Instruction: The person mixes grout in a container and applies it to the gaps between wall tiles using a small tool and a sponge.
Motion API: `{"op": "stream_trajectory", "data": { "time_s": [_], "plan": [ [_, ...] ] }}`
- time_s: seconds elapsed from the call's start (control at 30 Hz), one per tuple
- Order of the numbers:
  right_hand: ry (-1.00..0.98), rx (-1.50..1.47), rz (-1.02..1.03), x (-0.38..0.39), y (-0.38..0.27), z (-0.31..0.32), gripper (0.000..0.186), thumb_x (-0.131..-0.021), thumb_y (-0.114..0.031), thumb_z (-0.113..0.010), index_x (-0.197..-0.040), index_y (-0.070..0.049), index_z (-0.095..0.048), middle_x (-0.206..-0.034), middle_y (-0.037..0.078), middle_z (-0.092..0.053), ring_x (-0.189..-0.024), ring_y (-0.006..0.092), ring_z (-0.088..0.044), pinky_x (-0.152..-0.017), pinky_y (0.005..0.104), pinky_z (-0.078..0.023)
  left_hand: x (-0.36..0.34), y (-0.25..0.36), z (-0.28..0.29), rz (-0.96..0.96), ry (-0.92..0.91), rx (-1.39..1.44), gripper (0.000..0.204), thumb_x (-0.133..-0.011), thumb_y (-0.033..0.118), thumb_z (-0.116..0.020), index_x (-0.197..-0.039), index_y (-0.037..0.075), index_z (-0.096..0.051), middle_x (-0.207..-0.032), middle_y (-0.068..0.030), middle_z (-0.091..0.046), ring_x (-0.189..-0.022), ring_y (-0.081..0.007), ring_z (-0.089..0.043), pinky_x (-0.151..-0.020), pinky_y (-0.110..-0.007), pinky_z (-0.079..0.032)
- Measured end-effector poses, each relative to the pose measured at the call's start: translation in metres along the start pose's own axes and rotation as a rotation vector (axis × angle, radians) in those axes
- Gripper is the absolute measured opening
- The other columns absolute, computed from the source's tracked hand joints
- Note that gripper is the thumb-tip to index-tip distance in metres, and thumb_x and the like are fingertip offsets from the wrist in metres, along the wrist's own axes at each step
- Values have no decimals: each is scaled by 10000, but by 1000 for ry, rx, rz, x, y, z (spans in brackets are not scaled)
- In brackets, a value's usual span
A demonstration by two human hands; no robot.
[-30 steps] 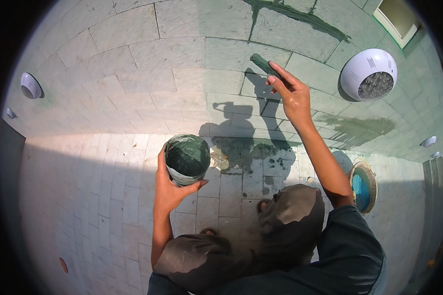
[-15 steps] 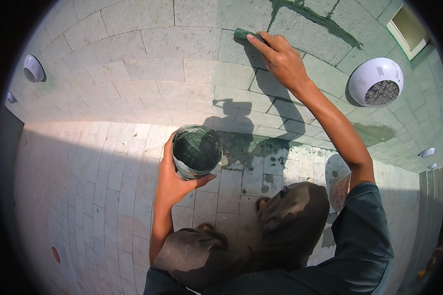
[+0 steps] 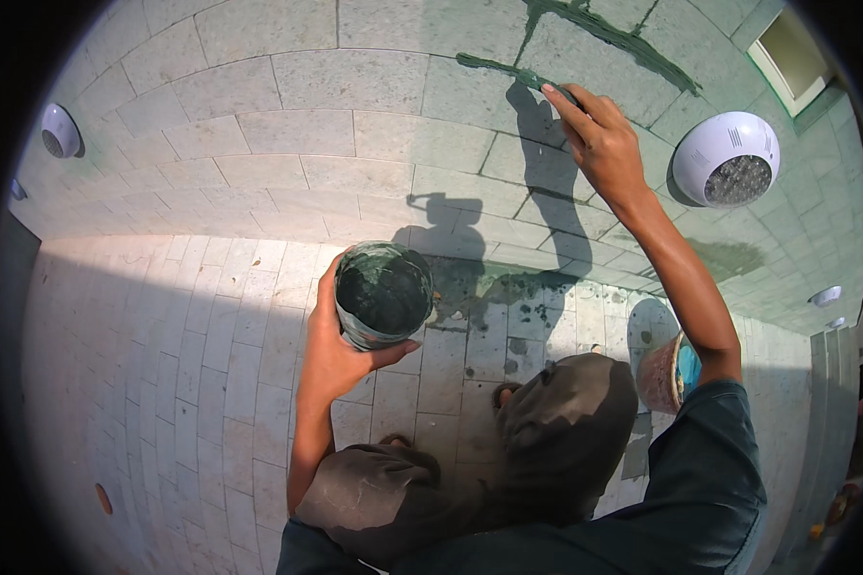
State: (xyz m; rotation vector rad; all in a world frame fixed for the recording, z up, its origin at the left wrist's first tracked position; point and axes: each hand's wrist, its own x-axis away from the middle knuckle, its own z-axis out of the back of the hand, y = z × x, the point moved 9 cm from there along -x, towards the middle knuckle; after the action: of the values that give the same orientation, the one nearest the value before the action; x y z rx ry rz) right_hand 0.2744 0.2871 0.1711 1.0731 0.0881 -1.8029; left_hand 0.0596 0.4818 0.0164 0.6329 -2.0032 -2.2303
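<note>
My left hand (image 3: 343,350) is closed round a cup (image 3: 382,295) of dark green paste at waist height. My right hand (image 3: 599,134) grips a green-smeared applicator (image 3: 556,88) against the tiled wall (image 3: 307,81), its tip partly hidden by paste and fingers. A fresh green streak (image 3: 484,60) runs along a joint to the applicator. Above it is a thicker, branching green smear (image 3: 633,43).
Round white light fixtures (image 3: 726,156) stick out from the wall on both sides. A light-framed square recess (image 3: 788,59) is top right. A bucket (image 3: 654,383) with blue inside stands right on the tiled floor (image 3: 211,374), beside my bent legs (image 3: 566,422).
My right hand first rose to the wall, then moved rightward along the joint, where a new green streak now shows. The cup in my left hand is slightly higher in view.
</note>
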Motion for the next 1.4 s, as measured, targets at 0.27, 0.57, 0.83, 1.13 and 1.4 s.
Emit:
{"op": "stream_trajectory", "data": {
  "time_s": [0.27, 0.57, 0.83, 1.13, 1.4],
  "plan": [
    [21, 16, 20, -28, -24, -42, 523, -792, 3, -661, -1287, -164, -624, -1157, 69, -626, -927, 226, -612, -769, 332, -563, 3, 3, 3, -13, 18, -67, 1093, -525, 108, -939, -1430, 11, -333, -1273, -162, -555, -1168, -253, -575, -977, -380, -491],
    [-27, 15, -99, 6, 11, -15, 433, -844, -74, -670, -1271, -139, -633, -1100, 92, -635, -928, 235, -625, -726, 350, -555, 1, -2, -1, -3, -6, -40, 1091, -524, 122, -942, -1425, 14, -338, -1262, -163, -566, -1164, -261, -584, -973, -386, -495],
    [-102, -602, -552, 1, 23, -22, 294, -941, -186, -632, -1212, -76, -655, -769, 96, -677, -606, 119, -597, -589, 263, -504, 1, -5, -5, 24, -24, 14, 1094, -526, 127, -945, -1425, 8, -333, -1267, -166, -564, -1167, -255, -582, -975, -382, -496],
    [115, -626, -639, -5, 26, -50, 267, -928, -240, -632, -1130, -77, -697, -602, 89, -601, -506, 116, -538, -520, 276, -451, 3, -6, -4, 51, -21, 13, 1087, -521, 119, -945, -1413, -7, -337, -1267, -163, -557, -1167, -248, -578, -971, -378, -494],
    [233, -367, -679, 26, 40, -1, 254, -888, -212, -680, -1084, -52, -707, -573, 93, -595, -494, 123, -536, -505, 275, -456, 2, -5, -5, 44, -29, 29, 1089, -513, 122, -947, -1407, -11, -340, -1254, -166, -569, -1156, -254, -587, -971, -381, -495]
  ]
}}
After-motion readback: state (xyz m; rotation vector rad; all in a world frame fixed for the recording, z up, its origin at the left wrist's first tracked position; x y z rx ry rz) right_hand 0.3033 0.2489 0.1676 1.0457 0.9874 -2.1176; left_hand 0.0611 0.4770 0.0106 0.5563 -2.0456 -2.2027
